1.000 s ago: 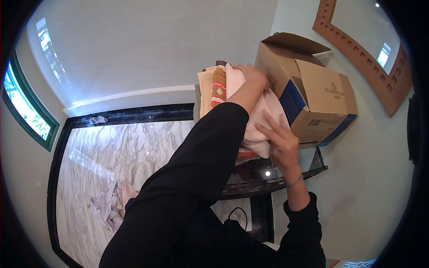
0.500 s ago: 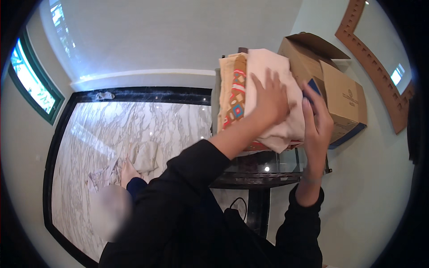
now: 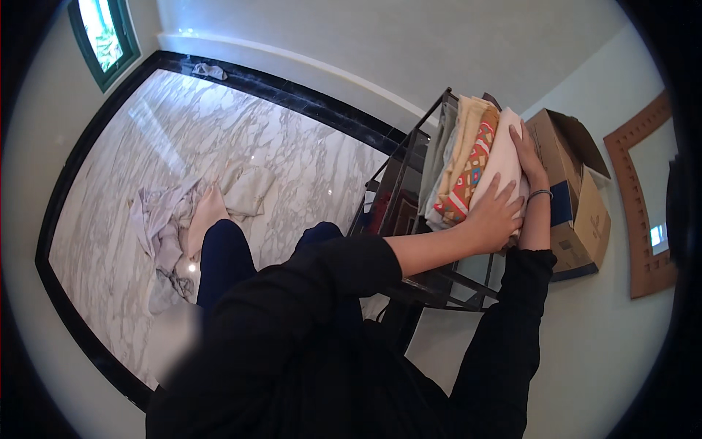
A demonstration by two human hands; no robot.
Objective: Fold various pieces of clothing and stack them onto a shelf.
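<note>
A stack of folded cloths stands on a dark-framed glass rack (image 3: 395,183) to my right. On top lies a pale pink folded cloth (image 3: 500,157), above an orange patterned cloth (image 3: 474,174) and a cream cloth (image 3: 451,157). My left hand (image 3: 496,219) rests on the near end of the pink cloth with its fingers spread. Against that cloth's right side lies my right hand (image 3: 528,155), fingers stretched toward its far end; a thin band circles the wrist. Both hands are open and touch the cloth; the right palm is partly hidden.
A cardboard box (image 3: 594,223) with raised flaps stands right of the stack. Beyond it is a brown-framed mirror (image 3: 635,252). Crumpled pale cloths (image 3: 164,219) lie on the marble floor (image 3: 102,241) at left, by my knees. A small grey cloth (image 3: 210,71) lies near the far wall.
My view has turned, so the stack appears farther right. My right hand, apart from the cloth before, now touches its right side. My left hand has slid to the cloth's near end.
</note>
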